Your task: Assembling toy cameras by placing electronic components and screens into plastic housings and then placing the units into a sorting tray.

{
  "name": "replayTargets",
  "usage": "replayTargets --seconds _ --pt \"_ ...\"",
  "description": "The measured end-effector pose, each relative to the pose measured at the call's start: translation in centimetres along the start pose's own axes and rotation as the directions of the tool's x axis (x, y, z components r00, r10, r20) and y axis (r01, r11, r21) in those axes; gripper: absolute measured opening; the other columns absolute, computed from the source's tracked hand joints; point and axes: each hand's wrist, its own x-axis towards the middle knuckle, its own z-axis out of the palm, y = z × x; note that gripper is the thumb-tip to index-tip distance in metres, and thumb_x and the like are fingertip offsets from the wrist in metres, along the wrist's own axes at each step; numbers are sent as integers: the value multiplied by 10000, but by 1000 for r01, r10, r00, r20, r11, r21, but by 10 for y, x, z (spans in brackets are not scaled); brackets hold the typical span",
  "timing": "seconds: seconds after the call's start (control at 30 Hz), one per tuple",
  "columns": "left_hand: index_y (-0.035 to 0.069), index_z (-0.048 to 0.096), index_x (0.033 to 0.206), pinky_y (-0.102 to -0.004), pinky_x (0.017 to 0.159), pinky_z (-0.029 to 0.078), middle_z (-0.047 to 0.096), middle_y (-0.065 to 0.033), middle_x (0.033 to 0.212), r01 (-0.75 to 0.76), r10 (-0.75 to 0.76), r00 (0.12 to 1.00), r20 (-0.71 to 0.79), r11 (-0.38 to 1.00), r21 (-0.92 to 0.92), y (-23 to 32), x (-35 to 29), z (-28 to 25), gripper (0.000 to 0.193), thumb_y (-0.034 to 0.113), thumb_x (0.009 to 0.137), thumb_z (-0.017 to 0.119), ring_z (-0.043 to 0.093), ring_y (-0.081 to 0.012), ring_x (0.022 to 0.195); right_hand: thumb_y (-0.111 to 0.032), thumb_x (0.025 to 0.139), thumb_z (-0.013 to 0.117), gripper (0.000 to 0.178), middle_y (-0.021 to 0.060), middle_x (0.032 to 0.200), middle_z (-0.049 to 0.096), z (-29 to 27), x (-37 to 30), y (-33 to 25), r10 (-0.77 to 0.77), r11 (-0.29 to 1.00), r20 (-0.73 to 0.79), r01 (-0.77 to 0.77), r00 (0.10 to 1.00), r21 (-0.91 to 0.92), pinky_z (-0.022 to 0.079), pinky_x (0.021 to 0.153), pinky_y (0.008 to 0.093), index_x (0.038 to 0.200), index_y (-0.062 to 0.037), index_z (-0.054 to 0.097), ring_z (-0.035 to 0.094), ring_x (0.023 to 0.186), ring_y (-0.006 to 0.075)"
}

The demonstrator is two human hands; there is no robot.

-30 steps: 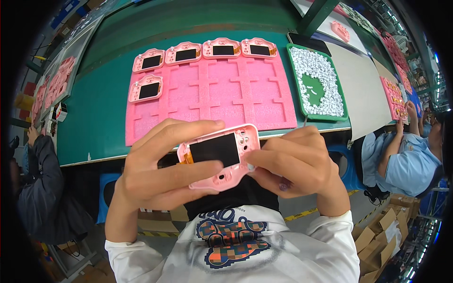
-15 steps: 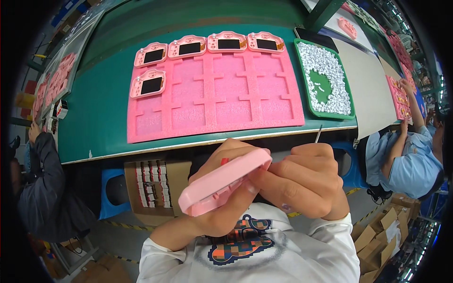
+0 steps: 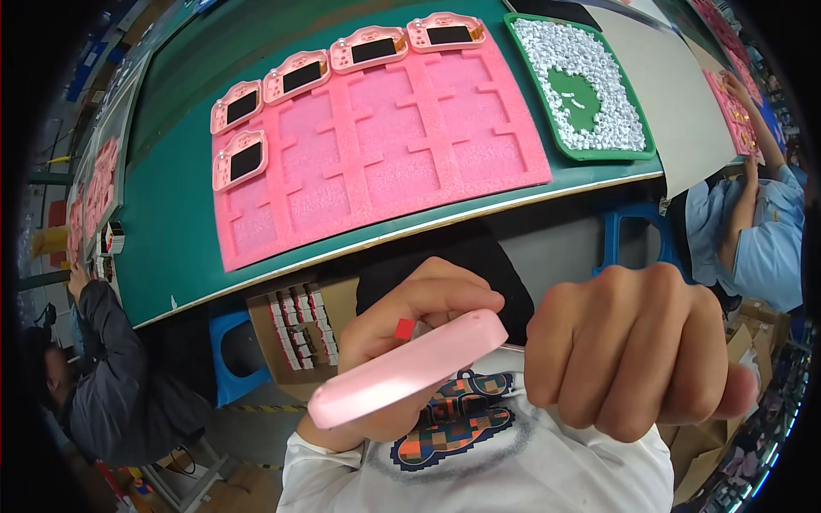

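In front of my chest, my left hand (image 3: 402, 312) is closed round a pink plastic game console shell (image 3: 410, 368), tilted with its smooth side edge facing up. A small red tab (image 3: 405, 329) shows between its fingers and the shell. To the right, my right hand (image 3: 629, 350) is curled into a fist, knuckles up and thumb at the far right. What it holds, if anything, is hidden beneath the fingers. Beyond the hands, a pink foam tray (image 3: 329, 167) carries several pink console halves with dark screens (image 3: 374, 50) along its back row and left side.
A green tray (image 3: 584, 156) of small white parts stands right of the foam on the green table (image 3: 184, 162). Below the table edge are a carton (image 3: 342, 299) of small boxed parts and blue stools (image 3: 231, 359). Co-workers sit left (image 3: 128, 376) and right (image 3: 744, 222).
My right hand has moved right, away from the shell, and turned knuckles up; the thin rod above it no longer shows there. The shell has tipped. The view has shifted and tilted.
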Motion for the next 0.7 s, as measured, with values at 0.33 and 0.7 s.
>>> replayTargets --seconds 0.33,0.7 --pt "-14 689 1222 -276 804 435 636 -172 1178 18 -19 1000 -11 999 -49 0 -4 10 278 -54 949 662 564 -190 944 -175 1082 484 522 96 565 481 4 1 -14 -145 833 -113 183 983 522 243 376 317 565 -151 415 282 371 169" --pt "-12 686 1196 -292 801 452 637 -167 1190 93 -92 996 9 996 -8 2 -2 9 318 -110 894 665 572 -189 931 -239 1073 546 582 -8 517 322 -1 2 -17 -159 818 -308 300 938 491 176 386 268 539 -200 318 145 385 117"
